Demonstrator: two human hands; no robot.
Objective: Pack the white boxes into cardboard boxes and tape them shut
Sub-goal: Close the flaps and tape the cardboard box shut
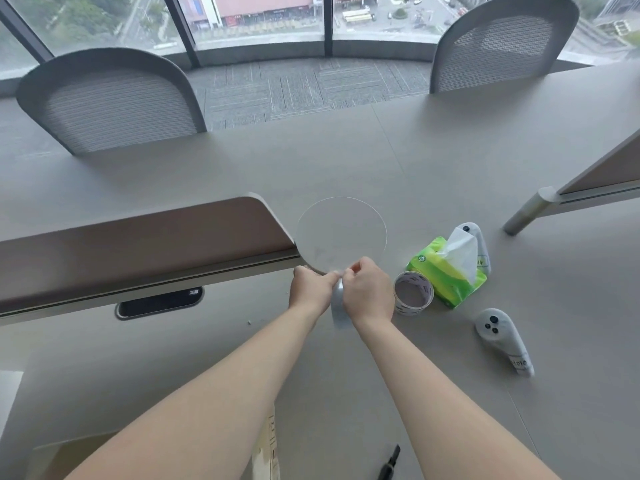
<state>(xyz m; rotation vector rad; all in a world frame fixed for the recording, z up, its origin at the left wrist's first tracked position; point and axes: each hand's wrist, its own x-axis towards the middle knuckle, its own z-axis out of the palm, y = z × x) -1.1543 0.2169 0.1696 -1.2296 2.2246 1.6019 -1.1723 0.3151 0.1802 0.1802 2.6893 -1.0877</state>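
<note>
Both hands meet above the table (450, 168), the left hand (310, 289) and the right hand (367, 292) pinching the same piece of clear tape (337, 306) between thumbs and fingertips. It bows up into a thin transparent loop beyond the knuckles, and a short tail hangs between the wrists. A second tape roll (413, 293) stands just right of the right hand, beside a green tissue pack (446, 271) — two grey controllers lie near it.

As for progress, little can be judged: no white boxes are in view, and only a corner of a cardboard box (104, 452) shows under the left forearm (whether it is filled or sealed cannot be told). Taping seems to be the step in hand.

Both arms reach forward, nearly straight, wrists close together.
</note>
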